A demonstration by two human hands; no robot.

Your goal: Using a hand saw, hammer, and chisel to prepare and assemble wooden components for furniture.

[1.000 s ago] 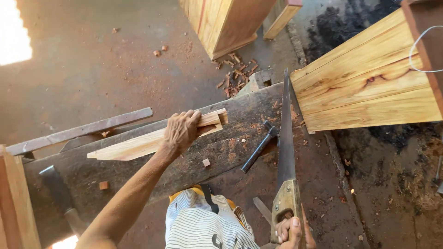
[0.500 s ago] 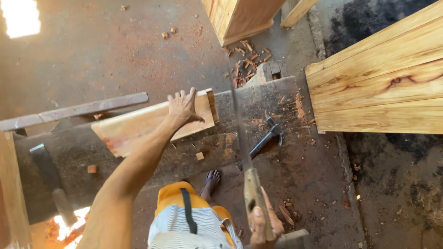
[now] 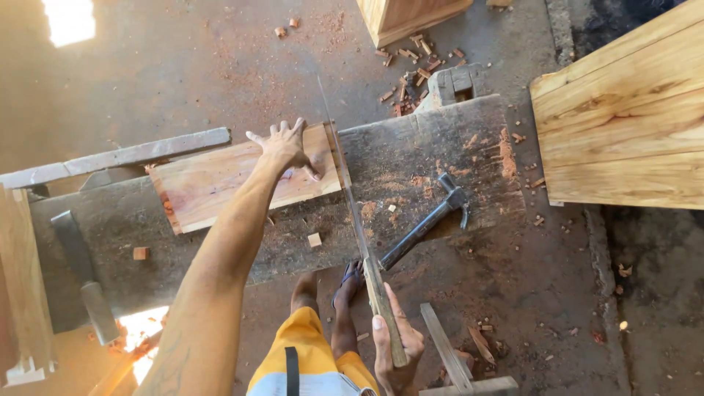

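My left hand lies flat, fingers spread, on a reddish wooden board that rests on a dark worn workbench. My right hand grips the wooden handle of a handsaw. The saw's thin blade runs up along the board's right end, beside my left thumb. A claw hammer lies on the bench just right of the saw.
Sawdust and small wood blocks litter the bench and floor. Large pale planks lie at the right, a wooden box at the top, a grey slat at the left. A chisel-like tool rests on the bench's left end.
The board has turned from on edge to lying flat under my spread left hand. The saw has swung left, from beyond the hammer to the board's right end.
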